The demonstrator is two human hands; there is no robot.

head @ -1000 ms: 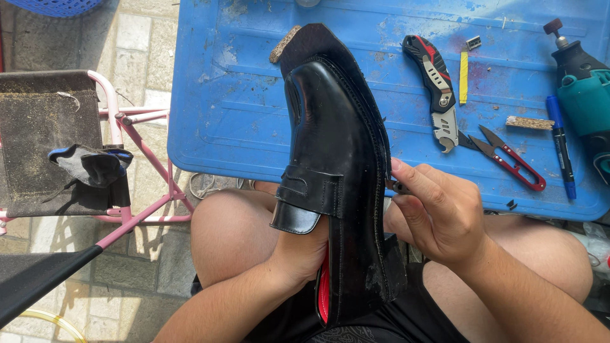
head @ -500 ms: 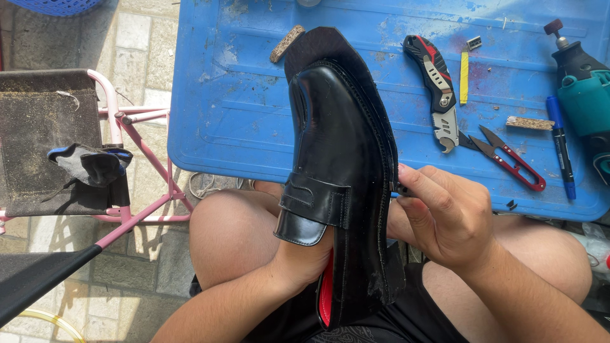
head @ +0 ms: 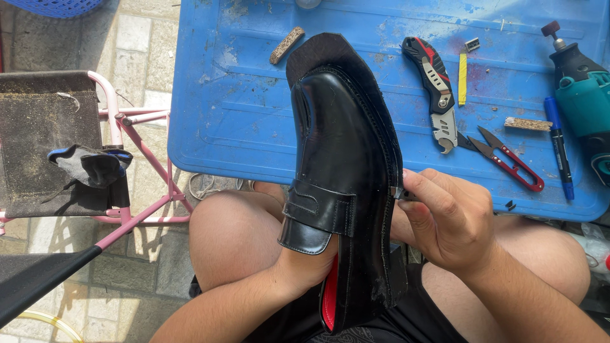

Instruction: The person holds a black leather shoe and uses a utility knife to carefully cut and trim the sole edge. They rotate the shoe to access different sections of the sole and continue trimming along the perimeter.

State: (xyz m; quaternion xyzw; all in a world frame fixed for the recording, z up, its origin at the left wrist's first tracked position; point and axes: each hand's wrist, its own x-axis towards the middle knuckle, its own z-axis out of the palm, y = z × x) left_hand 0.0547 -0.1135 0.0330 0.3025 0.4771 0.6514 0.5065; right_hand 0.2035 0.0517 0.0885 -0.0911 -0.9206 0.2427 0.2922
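Outdoor paved floor, blue plastic counter (head: 254, 127) ahead of the knees. Black loafer (head: 343, 171) lay across the lap, toe resting on the counter edge, red lining showing at the heel. Left hand (head: 305, 267) was tucked into the shoe opening, gripping it from inside; fingers hidden. Right hand (head: 451, 222) was closed, fingertips pinching a small metal tool (head: 399, 192) against the sole's edge; can't tell what tool. On the counter, right of the shoe: folding utility knife (head: 435, 89), red thread snips (head: 508, 159), blue marker (head: 559, 146), teal rotary tool (head: 584, 95). Pink-framed stool (head: 121, 165) with a dark glove (head: 89, 165) stood on the left.
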